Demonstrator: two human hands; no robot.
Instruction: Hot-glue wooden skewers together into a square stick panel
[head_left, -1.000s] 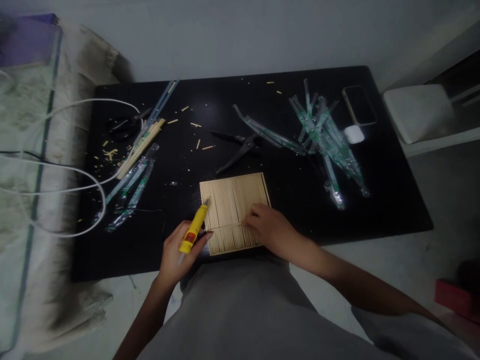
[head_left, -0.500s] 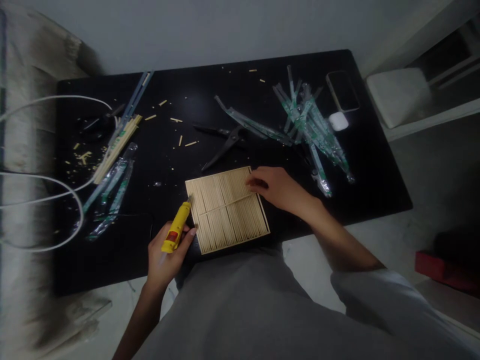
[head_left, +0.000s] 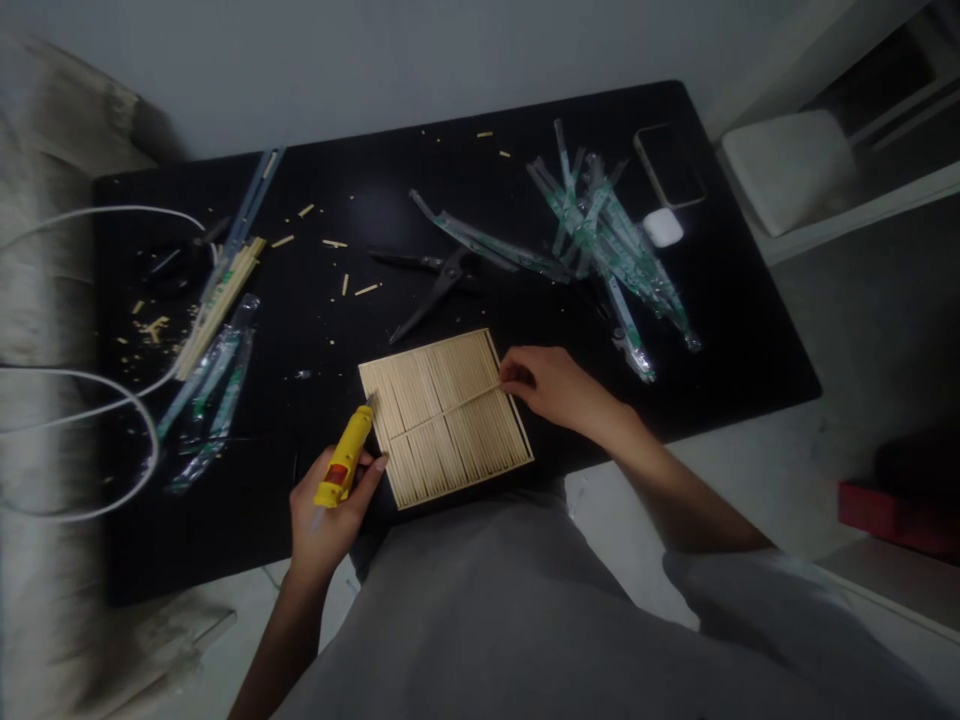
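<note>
A yellow hot glue gun [head_left: 346,458] rests in my left hand [head_left: 330,510], its nozzle pointing away from me at the left edge of a panel of thin wooden sticks [head_left: 427,470]. My left thumb lies by the panel's lower left side. Across the panel's middle runs a single wooden stick [head_left: 450,410], slightly slanted. My right hand [head_left: 551,385] pinches the right end of that stick at the panel's right edge. The panel lies flat near the table's front edge.
Dark pliers-like cutters [head_left: 431,290] lie open beyond the panel. Crumpled plastic wrappers [head_left: 600,230], a phone [head_left: 670,165] and a white case [head_left: 663,228] are at the right. Bundled sticks [head_left: 225,305], scissors [head_left: 176,265] and a white cable [head_left: 150,425] lie left.
My right hand has shifted from the panel's upper right part to the end of the crossing stick. The whole view has tilted slightly; my left hand keeps the glue gun in place.
</note>
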